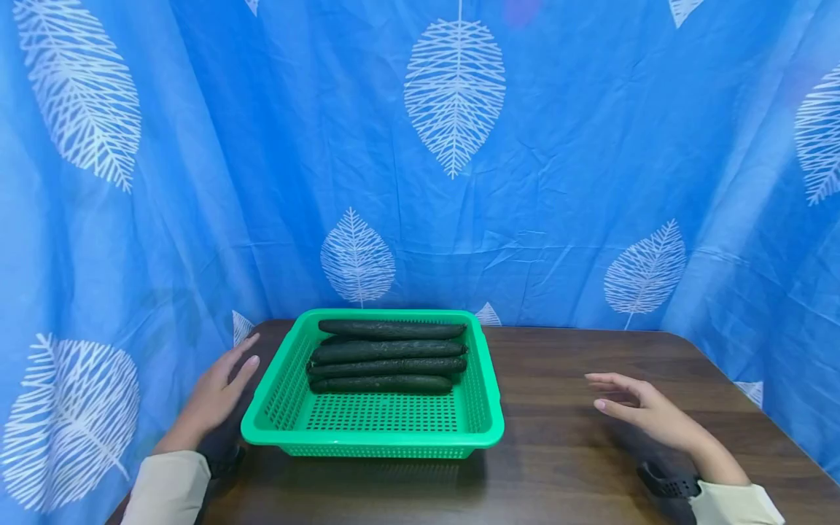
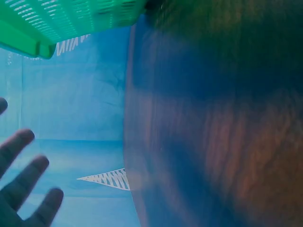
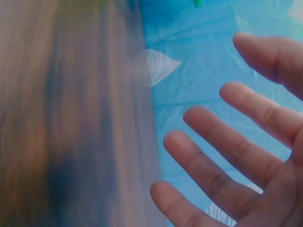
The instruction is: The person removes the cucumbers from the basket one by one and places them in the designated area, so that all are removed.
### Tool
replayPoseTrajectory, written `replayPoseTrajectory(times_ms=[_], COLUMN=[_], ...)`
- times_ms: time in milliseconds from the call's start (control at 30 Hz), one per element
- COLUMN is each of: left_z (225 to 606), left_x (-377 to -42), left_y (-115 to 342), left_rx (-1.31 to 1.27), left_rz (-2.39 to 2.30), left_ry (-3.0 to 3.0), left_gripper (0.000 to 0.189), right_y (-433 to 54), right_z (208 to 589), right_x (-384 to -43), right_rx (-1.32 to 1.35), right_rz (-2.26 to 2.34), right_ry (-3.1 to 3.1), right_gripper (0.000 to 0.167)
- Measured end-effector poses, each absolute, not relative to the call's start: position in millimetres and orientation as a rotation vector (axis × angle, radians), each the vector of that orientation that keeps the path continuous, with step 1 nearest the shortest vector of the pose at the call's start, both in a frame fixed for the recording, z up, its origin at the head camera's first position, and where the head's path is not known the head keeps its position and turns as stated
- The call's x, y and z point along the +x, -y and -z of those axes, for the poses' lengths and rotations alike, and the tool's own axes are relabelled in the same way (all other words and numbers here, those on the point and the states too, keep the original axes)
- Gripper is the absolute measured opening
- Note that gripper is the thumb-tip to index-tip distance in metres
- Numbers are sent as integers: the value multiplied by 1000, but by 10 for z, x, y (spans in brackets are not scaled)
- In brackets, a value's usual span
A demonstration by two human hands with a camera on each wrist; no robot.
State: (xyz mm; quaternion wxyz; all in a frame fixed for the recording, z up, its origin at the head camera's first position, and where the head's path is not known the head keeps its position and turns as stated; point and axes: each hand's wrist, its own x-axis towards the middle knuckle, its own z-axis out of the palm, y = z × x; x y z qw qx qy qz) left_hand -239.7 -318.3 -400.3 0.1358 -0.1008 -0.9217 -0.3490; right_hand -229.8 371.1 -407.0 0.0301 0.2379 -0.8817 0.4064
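Observation:
A green plastic basket (image 1: pixel 488 408) with perforated sides stands on the table, left of the middle in the head view. Several long dark green cucumbers (image 1: pixel 387 366) lie side by side across its back half. My left hand (image 1: pixel 219 386) is just left of the basket, fingers extended and thumb apart, holding nothing. In the left wrist view its fingers (image 2: pixel 28 182) are spread, below the basket's side (image 2: pixel 80 19). Well to the right of the basket, my right hand (image 1: pixel 646 408) hovers over the table with nothing in it. Its fingers (image 3: pixel 218 175) show spread and relaxed in the right wrist view.
The dark brown wooden table (image 1: pixel 551 467) reaches back to a blue curtain (image 1: pixel 538 146) with white leaf prints, which also hangs along both sides. A black band (image 1: pixel 666 483) circles the right wrist, and another (image 1: pixel 223 463) the left.

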Motion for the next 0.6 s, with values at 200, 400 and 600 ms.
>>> replayPoseTrajectory(times_ms=[200,400,600], left_z=[3982,3966,4016], left_x=[-2351,-2357,-2415], left_y=[3174,3163,3207], left_rx=[-276,-252,-426], left_rz=[1094,1209,1721], left_ry=[2576,2570,2402], left_gripper=[56,54,49], right_y=[-3661,-3574,-3499], right_z=[3974,3876,3781], right_x=[-2313,-2357,-2454], right_rx=[840,918,1005], right_rz=[-1426,-1493,-1709], right_ry=[2740,2737,2704], right_gripper=[43,41,39])
